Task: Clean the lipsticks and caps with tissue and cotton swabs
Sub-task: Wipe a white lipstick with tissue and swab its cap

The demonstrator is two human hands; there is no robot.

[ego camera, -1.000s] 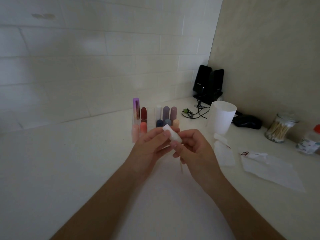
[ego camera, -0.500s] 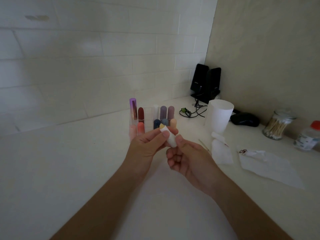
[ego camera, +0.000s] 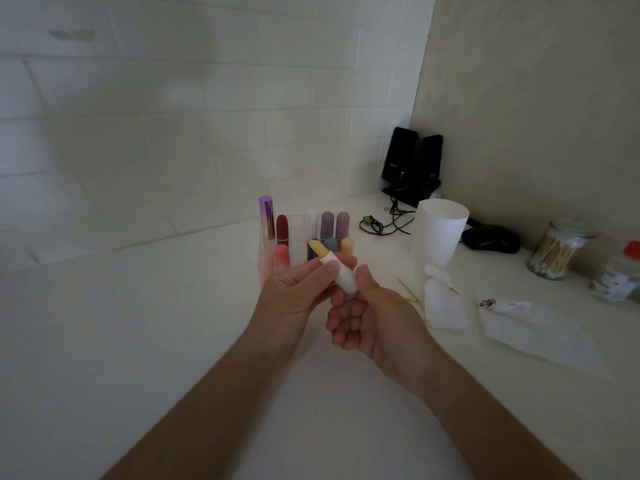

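Left hand (ego camera: 294,292) pinches the upper part of a white lipstick tube (ego camera: 343,277) between thumb and curled fingers. Its pale yellow stick (ego camera: 318,250) stands out of the top, tilted up and to the left. Right hand (ego camera: 367,317) grips the tube's base, thumb on the side, the other fingers curled beneath. Both hands hold the tube above the middle of the white table (ego camera: 138,341).

Just behind it, toward the table's back edge, a clear organizer (ego camera: 298,237) holds upright lipsticks in red, pink, purple, blue and peach, with a tall purple lipstick (ego camera: 266,218) at its left end.

Along the right edge stand a white tissue roll (ego camera: 438,233), a glass jar of cotton swabs (ego camera: 554,252) and a small bottle with a red cap (ego camera: 620,275). In front of the roll lies a crumpled tissue (ego camera: 443,303), with a single cotton swab (ego camera: 407,289) just to its left. A flat tissue (ego camera: 533,327) with a dark red stain lies to its right. Black speakers (ego camera: 412,164) with a tangled cable (ego camera: 384,223) fill the back right corner, and a black mouse (ego camera: 491,239) lies behind the roll.
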